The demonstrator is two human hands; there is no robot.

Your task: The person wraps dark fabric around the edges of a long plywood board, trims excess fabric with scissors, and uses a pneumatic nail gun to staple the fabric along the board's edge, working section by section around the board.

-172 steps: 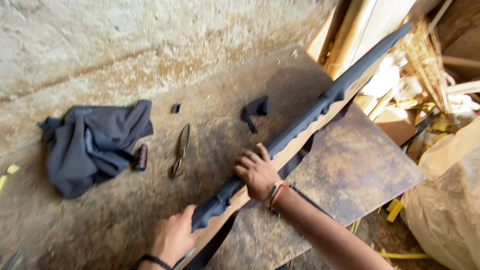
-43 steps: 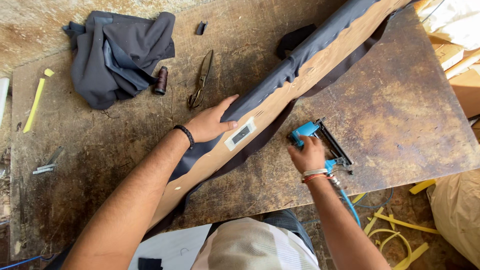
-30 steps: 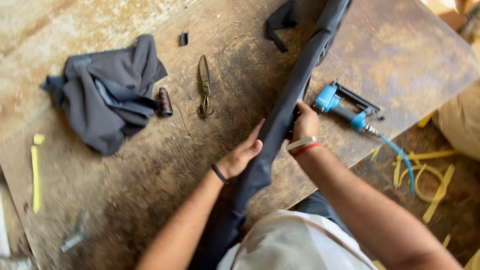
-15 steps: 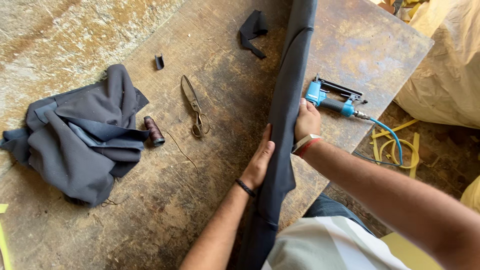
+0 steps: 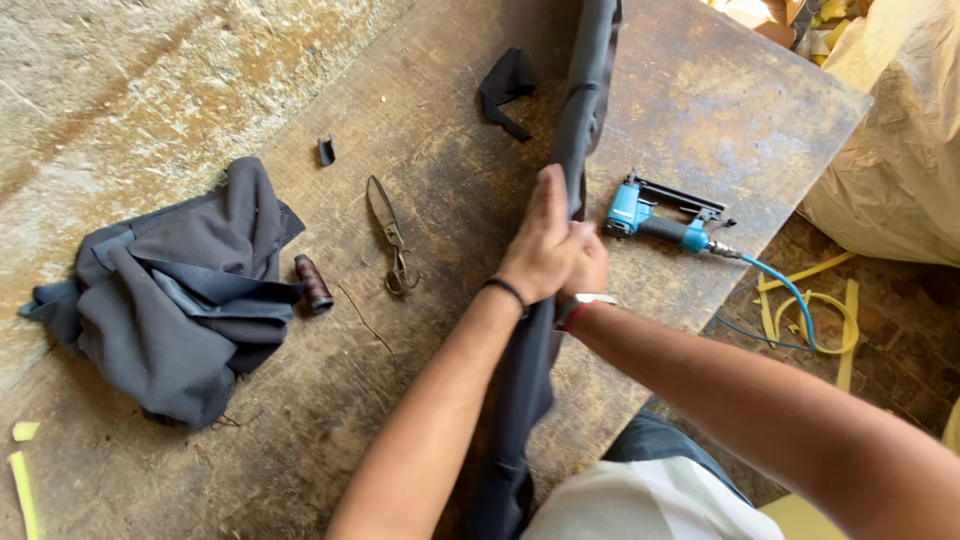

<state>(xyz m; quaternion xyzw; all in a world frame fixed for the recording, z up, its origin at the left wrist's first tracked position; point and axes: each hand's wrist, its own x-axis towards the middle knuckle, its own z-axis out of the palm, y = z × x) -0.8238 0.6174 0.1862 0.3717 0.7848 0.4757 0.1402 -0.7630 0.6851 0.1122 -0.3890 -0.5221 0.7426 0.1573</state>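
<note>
A long narrow board wrapped in dark grey fabric (image 5: 585,90) stands on edge across the worn wooden table (image 5: 440,150), running from the far side toward me. My left hand (image 5: 540,245) presses flat against the strip's left face at mid-length. On the other side, my right hand (image 5: 588,265) grips the strip, mostly hidden behind my left hand. A blue pneumatic stapler (image 5: 660,215) with a blue hose (image 5: 790,300) lies just right of my hands.
Scissors (image 5: 390,245) and a dark thread spool (image 5: 313,283) lie left of the strip. A crumpled grey cloth pile (image 5: 170,300) sits further left. Small black fabric scraps (image 5: 505,85) lie near the far end. A large pale sack (image 5: 900,150) stands off the table's right edge.
The strip was turned from lying flat to standing on edge. My right hand left the stapler on the table and joined my left hand on the strip, both now closer together.
</note>
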